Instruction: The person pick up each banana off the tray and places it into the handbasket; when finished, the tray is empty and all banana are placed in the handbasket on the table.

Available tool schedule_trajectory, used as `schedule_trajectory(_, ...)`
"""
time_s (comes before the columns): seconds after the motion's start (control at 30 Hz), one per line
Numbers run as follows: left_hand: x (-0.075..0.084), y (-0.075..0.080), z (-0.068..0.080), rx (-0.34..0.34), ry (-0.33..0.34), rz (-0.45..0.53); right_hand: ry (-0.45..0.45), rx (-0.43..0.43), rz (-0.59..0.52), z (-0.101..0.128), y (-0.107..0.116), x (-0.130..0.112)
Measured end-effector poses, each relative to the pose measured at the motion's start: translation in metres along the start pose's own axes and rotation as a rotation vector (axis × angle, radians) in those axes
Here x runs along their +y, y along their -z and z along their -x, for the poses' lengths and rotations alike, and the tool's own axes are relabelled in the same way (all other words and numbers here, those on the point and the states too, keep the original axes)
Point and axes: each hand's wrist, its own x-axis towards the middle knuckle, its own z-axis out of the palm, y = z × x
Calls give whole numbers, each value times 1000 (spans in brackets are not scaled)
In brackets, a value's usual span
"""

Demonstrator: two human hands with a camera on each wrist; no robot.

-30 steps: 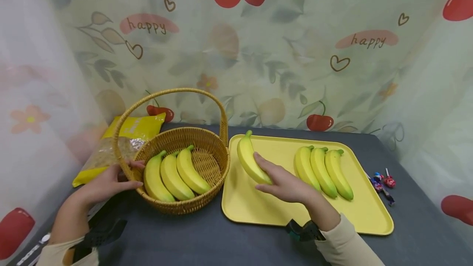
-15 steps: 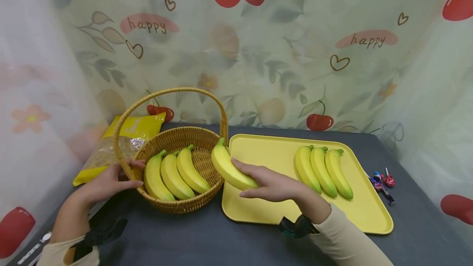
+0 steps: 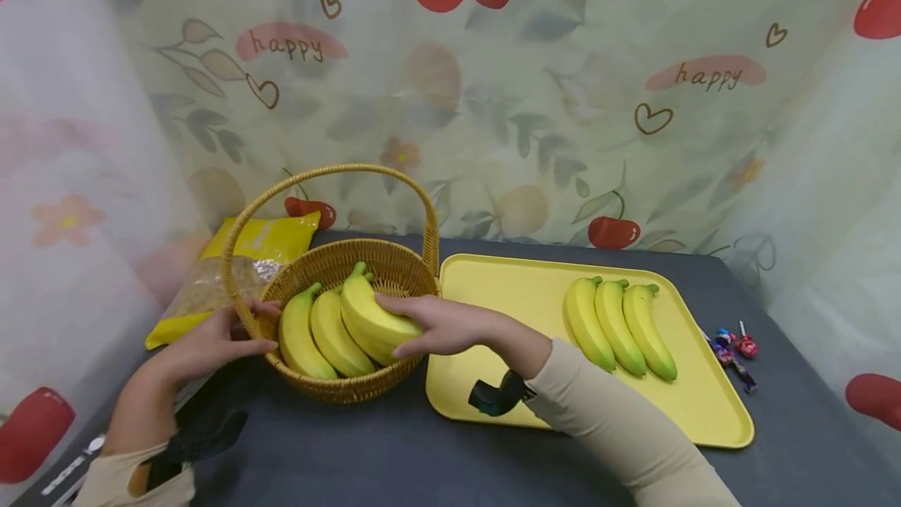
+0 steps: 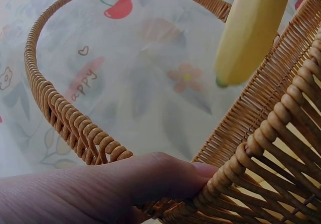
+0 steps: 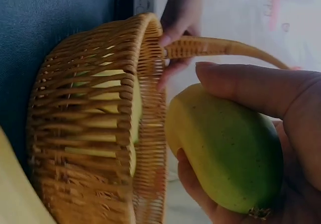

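A wicker basket point(image 3: 338, 391) with a hoop handle stands left of a yellow tray point(image 3: 493, 401). My left hand point(image 3: 242, 335) grips the basket's left rim point(image 4: 261, 143), thumb point(image 4: 150, 181) outside the weave. My right hand point(image 3: 425, 325) holds a yellow banana point(image 3: 369, 318) just over the basket, above the bananas lying inside point(image 3: 310, 335). The right wrist view shows that banana's green end point(image 5: 225, 153) cupped in my fingers next to the basket wall point(image 5: 145, 133). In the left wrist view a banana point(image 4: 251, 28) shows above the rim. Three more bananas point(image 3: 619, 327) lie side by side on the tray.
A yellow snack bag point(image 3: 242, 260) lies behind the basket on the left. A few wrapped lollipops point(image 3: 732, 349) sit on the dark grey table point(image 3: 352, 452) right of the tray. A cherry-print curtain point(image 3: 493, 100) closes in the back and sides.
My right hand carried one banana leftward from the tray to over the basket. The left hand kept its grip on the basket rim. The three bananas on the tray stayed put.
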Motion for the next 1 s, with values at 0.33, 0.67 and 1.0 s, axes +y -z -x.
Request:
schedule_trajectory(0.33,-2,0,1,2,-8,-2,-90,-53,36,-61,-6,-12)
schedule_trajectory(0.67,1,1,1,-19,-5,29,-161,-53,-17,-104,-16,-19)
schedule_trajectory(1.0,3,2,2,-28,37,51,-172,-107,-74,-125,-25,-31)
